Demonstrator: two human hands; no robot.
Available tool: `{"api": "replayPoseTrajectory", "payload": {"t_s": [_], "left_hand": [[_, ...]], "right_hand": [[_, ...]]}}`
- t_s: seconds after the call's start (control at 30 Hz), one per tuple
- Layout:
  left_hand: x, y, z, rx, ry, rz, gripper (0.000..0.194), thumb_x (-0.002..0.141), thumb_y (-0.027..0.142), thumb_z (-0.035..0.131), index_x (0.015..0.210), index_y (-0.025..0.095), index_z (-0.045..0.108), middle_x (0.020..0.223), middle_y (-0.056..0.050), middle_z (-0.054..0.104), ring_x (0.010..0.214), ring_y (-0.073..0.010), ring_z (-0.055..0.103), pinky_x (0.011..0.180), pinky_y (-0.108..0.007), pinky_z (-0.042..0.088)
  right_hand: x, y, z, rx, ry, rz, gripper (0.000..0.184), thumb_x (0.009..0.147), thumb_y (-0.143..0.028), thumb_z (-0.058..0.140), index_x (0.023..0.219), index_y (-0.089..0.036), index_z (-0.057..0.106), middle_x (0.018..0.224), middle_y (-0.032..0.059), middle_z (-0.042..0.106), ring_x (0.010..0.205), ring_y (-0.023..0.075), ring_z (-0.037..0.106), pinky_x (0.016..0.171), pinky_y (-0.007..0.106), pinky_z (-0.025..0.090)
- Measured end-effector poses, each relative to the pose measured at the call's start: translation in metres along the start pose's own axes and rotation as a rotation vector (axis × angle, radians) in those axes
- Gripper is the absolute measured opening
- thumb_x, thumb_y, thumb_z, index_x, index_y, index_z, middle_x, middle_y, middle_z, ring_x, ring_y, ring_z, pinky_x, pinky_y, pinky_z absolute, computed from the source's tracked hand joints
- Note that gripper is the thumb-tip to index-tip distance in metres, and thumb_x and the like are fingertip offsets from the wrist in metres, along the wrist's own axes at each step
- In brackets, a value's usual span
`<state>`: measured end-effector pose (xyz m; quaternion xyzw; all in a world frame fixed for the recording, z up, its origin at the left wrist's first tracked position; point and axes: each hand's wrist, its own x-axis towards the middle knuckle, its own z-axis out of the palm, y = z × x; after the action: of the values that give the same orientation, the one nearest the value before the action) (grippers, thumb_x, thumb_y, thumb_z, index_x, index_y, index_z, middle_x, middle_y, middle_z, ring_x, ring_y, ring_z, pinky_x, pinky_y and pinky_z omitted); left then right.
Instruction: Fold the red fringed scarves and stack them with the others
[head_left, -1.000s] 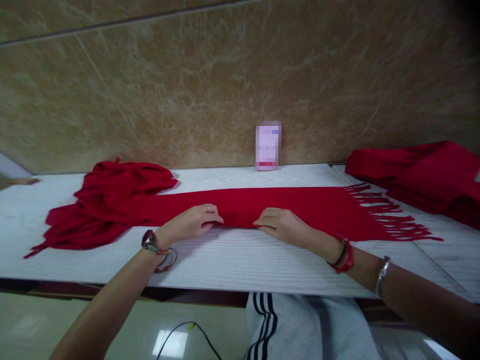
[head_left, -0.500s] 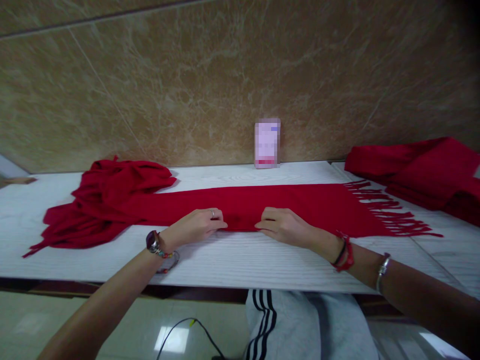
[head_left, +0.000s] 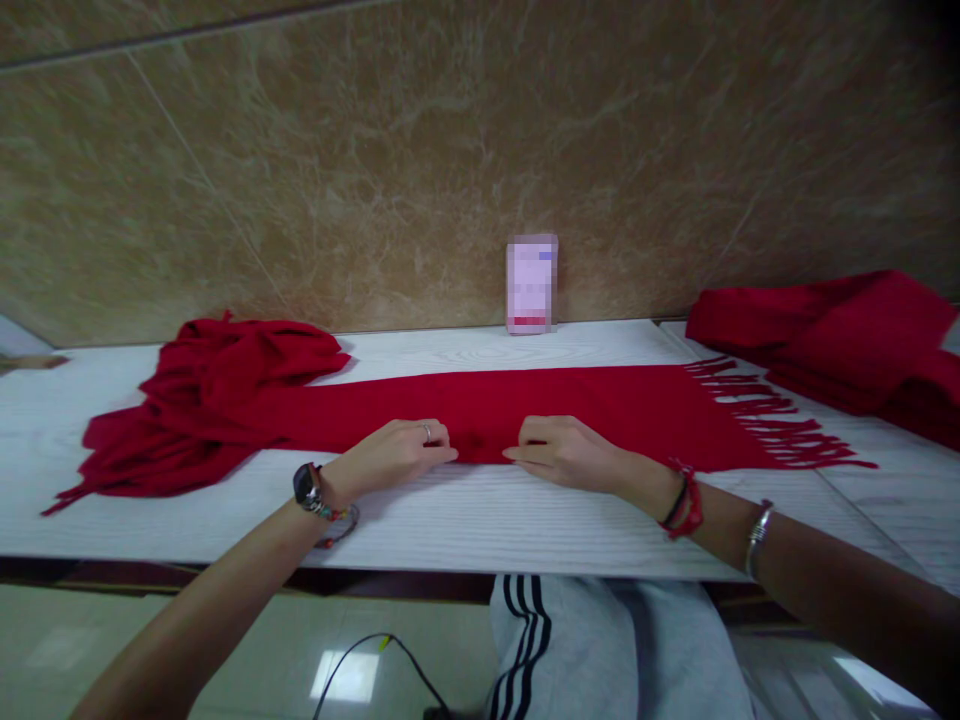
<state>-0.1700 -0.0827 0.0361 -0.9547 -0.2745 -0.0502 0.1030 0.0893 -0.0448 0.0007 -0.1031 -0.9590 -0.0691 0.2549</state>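
A red scarf [head_left: 600, 410] lies lengthwise on the white wood-grain table [head_left: 465, 520], its fringed end spread flat to the right and its left part bunched into a loose heap. My left hand [head_left: 397, 455], with a ring on one finger, pinches the scarf's near edge left of the middle. A short way to the right, my right hand [head_left: 566, 455] is closed on the same edge with thumb and fingers together. Between the two hands a short stretch of the edge shows. The fingertips partly cover the cloth they grip.
More folded red cloth [head_left: 825, 345] lies at the back right. A pixelated pale pink card-like object [head_left: 531, 285] leans upright against the brown marbled wall [head_left: 337, 180]. Below the table edge are a grey garment with black stripes [head_left: 585, 650] and a black cable [head_left: 360, 645] over the floor.
My left hand has shifted slightly right along the scarf's near edge, closer to my right hand. My right hand stays almost in place. The view has tilted very slightly.
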Motion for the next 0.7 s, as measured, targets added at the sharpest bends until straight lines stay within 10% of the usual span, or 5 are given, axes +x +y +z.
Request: {"api": "replayPoseTrajectory", "payload": {"t_s": [0.7], "left_hand": [[0.001, 0.005, 0.003, -0.272, -0.102, -0.115, 0.020, 0.090, 0.025, 0.042, 0.104, 0.022, 0.056, 0.132, -0.008, 0.042, 0.126, -0.0225, 0.031, 0.103, -0.045, 0.027]], "right_hand": [[-0.003, 0.005, -0.004, 0.371, -0.126, 0.070, 0.025, 0.083, -0.019, 0.051, 0.104, -0.019, 0.065, 0.114, 0.0091, 0.061, 0.109, 0.0188, 0.052, 0.094, 0.038, 0.041]]}}
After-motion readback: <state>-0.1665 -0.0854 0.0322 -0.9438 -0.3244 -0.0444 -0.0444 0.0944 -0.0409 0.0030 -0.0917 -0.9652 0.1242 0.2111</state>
